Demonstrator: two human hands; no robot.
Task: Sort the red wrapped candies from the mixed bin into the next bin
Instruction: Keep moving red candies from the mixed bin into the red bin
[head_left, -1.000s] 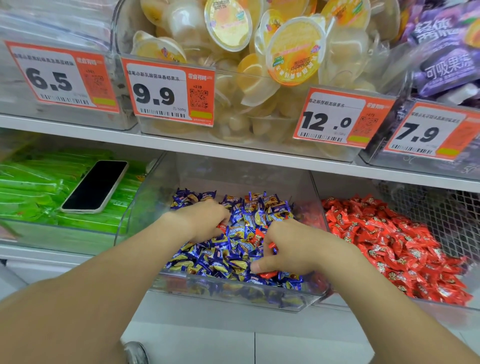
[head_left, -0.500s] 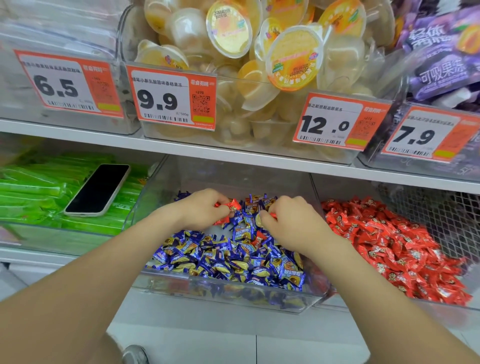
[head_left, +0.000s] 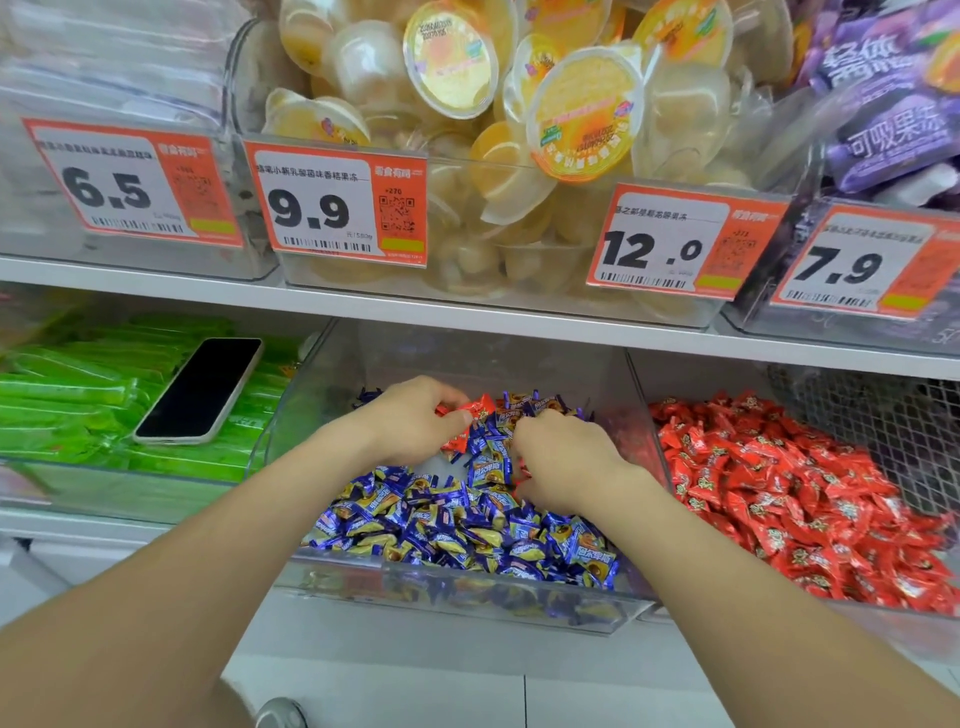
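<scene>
The clear mixed bin (head_left: 467, 597) in the middle of the lower shelf holds mostly blue-and-yellow wrapped candies (head_left: 467, 535). My left hand (head_left: 410, 421) grips red wrapped candies (head_left: 475, 408) at the back of that bin. My right hand (head_left: 566, 462) is curled beside it, fingers down among the candies, with a bit of red wrapper (head_left: 522, 475) showing at its left edge; what it holds is hidden. The bin to the right (head_left: 644, 384) is filled with red wrapped candies (head_left: 789, 499).
A phone (head_left: 202, 389) lies on green packets (head_left: 67, 410) in the left bin. The upper shelf (head_left: 363, 306) overhangs close above, carrying bins of jelly cups (head_left: 519, 104), purple packs (head_left: 883, 104) and orange price tags (head_left: 337, 208).
Both hands moved from the front of the mixed bin to its back and came together. The left hand now grips red candies.
</scene>
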